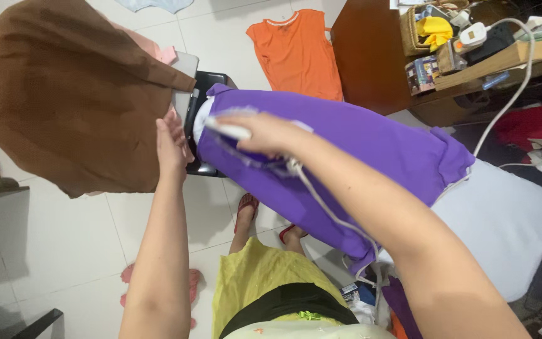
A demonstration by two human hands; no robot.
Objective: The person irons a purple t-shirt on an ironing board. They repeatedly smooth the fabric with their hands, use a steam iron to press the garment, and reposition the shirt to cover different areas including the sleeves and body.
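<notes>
We see bare floor [45,238] at lower left. The purple shirt [371,150] spans the ironing board [503,213] at mid-frame. Our right hand [265,133] clasps the iron [236,135] on its left end; our left hand [172,147], fingers flat, touches the brown cloth [70,94] beside it.

Small printed boxes [423,74] stand on the wooden shelf, far beyond the right hand [260,133]; blue label [495,80] alongside.
</notes>
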